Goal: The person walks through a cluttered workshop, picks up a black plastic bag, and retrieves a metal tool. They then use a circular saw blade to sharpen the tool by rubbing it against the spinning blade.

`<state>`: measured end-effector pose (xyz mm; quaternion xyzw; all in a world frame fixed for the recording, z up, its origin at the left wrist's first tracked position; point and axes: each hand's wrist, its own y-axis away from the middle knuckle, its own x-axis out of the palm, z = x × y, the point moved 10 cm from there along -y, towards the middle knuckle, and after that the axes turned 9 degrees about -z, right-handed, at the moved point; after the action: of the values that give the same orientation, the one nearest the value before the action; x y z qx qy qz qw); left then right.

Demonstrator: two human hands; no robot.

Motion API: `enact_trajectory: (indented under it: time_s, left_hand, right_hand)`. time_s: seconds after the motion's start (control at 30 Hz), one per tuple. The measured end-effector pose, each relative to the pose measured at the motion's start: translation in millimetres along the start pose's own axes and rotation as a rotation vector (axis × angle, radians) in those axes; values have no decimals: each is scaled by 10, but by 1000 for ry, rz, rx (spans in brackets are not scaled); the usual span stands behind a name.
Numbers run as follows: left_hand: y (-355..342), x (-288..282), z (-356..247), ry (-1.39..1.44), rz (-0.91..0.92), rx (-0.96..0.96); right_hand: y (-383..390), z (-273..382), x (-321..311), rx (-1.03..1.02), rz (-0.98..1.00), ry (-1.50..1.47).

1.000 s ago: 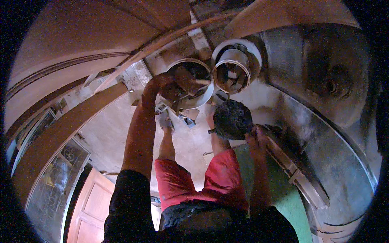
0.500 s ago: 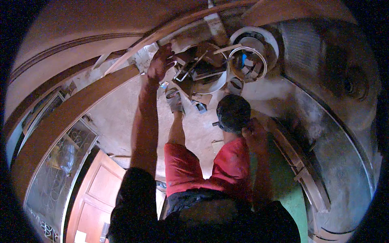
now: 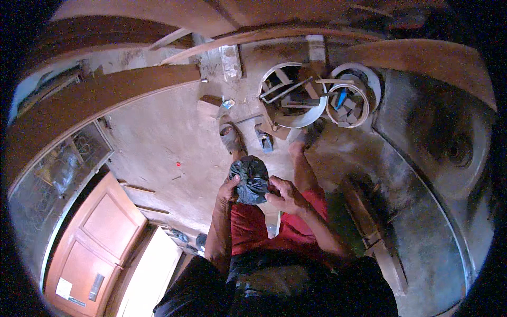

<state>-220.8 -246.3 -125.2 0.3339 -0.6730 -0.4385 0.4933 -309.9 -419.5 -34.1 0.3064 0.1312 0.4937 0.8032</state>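
A crumpled black plastic bag (image 3: pixel 249 182), bunched into a round bundle, is held above my lap between both hands. My left hand (image 3: pixel 229 189) is closed on its left side, the thumb lying over the plastic. On the right side, the bent fingers of my right hand (image 3: pixel 286 195) pinch the bag's edge. What the bag contains is hidden. Beneath it are my red shorts (image 3: pixel 248 224), and my feet rest on the floor beyond.
Ahead to the right stand a white round tub (image 3: pixel 318 115) of wood scraps and a bucket (image 3: pixel 364 113) of small blocks. A small dark-and-blue object (image 3: pixel 264 140) lies near my left foot. Wooden planks (image 3: pixel 364 216) lie at right; a panelled door (image 3: pixel 100 232) stands at left.
My left hand has drawn back from the far floor near the tub and now grips the bag. My right hand has brought the bag leftward to the middle. The view has shifted.
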Motion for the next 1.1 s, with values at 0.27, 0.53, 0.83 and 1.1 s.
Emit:
enact_trajectory:
  time_s: [0.27, 0.53, 0.83, 1.1]
  left_hand:
    - [-197, -1499, -74, 188, -136, 175]
    - [-395, -1730, -274, 85, -76, 467]
    - [-697, -1544, -248, 276, -12, 150]
    - [-746, -1876, -394, 214, -86, 467]
  right_hand:
    - [-767, -1837, 543, 425, -38, -143]
    - [-1295, -2992, -431, 133, -901, 619]
    - [-1118, -3317, -716, 614, -641, 440]
    - [186, 18, -913, 190, -618, 1684]
